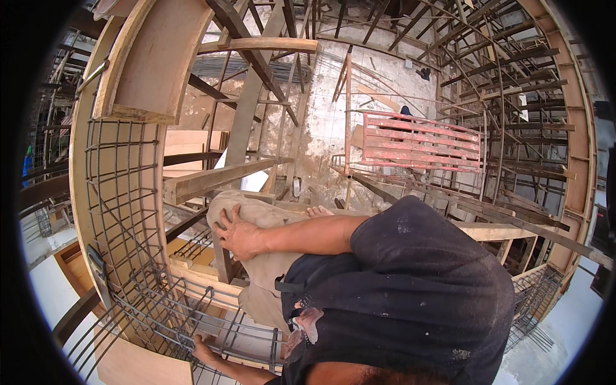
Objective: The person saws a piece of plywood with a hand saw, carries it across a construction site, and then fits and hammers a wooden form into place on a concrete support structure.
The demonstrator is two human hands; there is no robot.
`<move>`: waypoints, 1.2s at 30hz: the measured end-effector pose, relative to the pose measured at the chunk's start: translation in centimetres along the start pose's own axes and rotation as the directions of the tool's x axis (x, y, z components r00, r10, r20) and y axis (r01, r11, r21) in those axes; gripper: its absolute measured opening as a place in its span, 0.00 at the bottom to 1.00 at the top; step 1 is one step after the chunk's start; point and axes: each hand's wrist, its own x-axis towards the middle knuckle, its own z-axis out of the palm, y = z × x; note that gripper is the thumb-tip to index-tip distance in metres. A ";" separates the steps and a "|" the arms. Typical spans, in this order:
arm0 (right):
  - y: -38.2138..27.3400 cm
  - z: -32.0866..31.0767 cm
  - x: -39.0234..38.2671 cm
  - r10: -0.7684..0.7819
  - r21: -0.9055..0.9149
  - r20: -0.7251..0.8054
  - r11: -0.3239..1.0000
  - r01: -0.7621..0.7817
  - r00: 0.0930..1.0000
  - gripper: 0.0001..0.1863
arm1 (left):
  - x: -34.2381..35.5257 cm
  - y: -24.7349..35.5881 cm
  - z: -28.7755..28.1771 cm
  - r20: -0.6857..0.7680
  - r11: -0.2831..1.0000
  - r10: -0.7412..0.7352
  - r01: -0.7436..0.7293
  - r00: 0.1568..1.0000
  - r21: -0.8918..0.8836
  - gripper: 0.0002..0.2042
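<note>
My right hand (239, 235) rests open on a khaki-trousered knee (266, 205), fingers spread. My left hand (204, 346), low at the left, has its fingers curled on a bar of the horizontal rebar cage (234, 340); the rest of that cage runs under my body. A taller rebar cage (122, 186) lies along a long plywood formwork panel (86, 160) at the left. My dark shirt (423, 295), with a pale pinkish patch near the waist, fills the lower right. A bare foot (317, 212) shows beyond my forearm.
Timber beams (224, 173) and a wooden trough (144, 58) stand at the upper left. Far below is a pale, stained floor (321, 77) with a red slatted platform (420, 147) and a partly hidden dark figure. Dense scaffolding (507, 96) and another formwork edge (577, 160) line the right.
</note>
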 end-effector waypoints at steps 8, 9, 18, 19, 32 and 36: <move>0.3 0.2 0.0 0.029 0.039 -0.065 0.999 -0.027 0.997 0.28 | 1.2 -0.6 0.3 0.034 0.990 0.028 -0.023 0.999 -0.137 0.24; 0.3 0.2 0.0 0.032 0.038 -0.061 0.999 -0.030 0.998 0.28 | 1.6 -1.0 0.2 0.033 0.991 0.024 -0.019 0.999 -0.132 0.24; 0.3 0.2 0.2 0.021 0.029 -0.012 0.999 -0.021 1.000 0.30 | 2.1 -1.6 -0.3 0.065 0.993 -0.027 0.034 0.998 -0.111 0.27; 0.5 0.0 0.2 0.030 0.035 0.004 0.999 -0.030 1.000 0.29 | 2.4 -1.5 0.1 0.070 0.993 -0.028 0.036 0.997 -0.113 0.27; -0.8 0.6 -0.8 0.027 0.018 -0.137 1.000 -0.024 0.990 0.30 | 0.8 -0.5 0.0 -0.057 0.997 -0.068 0.065 0.996 -0.048 0.31; -1.0 0.7 -1.1 0.009 0.010 -0.152 1.000 -0.007 0.988 0.29 | 2.8 -2.1 -0.3 0.040 0.993 -0.071 0.074 0.997 -0.091 0.32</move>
